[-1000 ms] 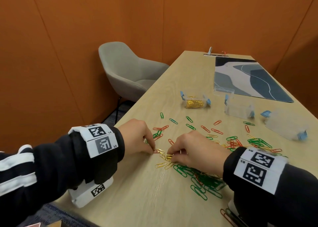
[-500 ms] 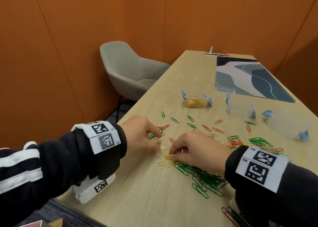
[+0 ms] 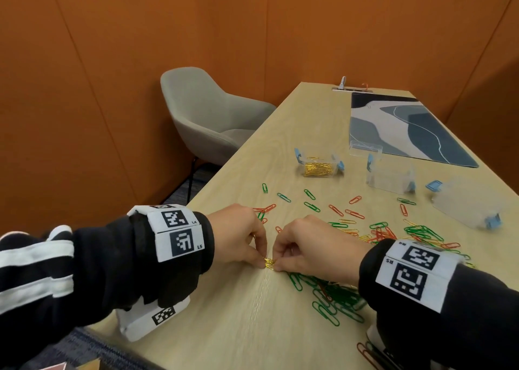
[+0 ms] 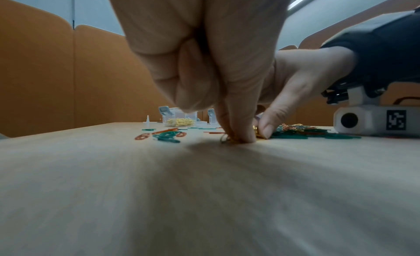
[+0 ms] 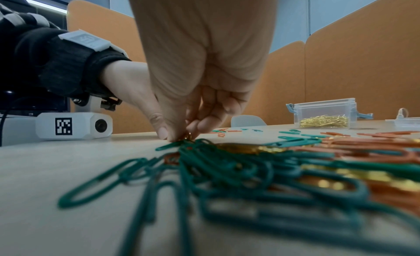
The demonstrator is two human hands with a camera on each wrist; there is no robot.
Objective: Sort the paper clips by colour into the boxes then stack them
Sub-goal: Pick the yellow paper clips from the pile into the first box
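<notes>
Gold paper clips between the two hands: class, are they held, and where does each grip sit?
Both hands pinch the gold paper clips at the table: left hand at one end, right hand at the other.

A small office meeting booth — orange felt-like partition panels (image 3: 118,69) close in the long pale wood-grain table (image 3: 247,319) on its left and far sides. A grey upholstered tub chair (image 3: 207,117) stands just beside the table's left edge. At the table's far end lies a blue-and-grey desk mat (image 3: 404,128), and beyond it a cable port (image 3: 351,88) — with ceiling strip lighting (image 5: 45,5) overhead.
</notes>
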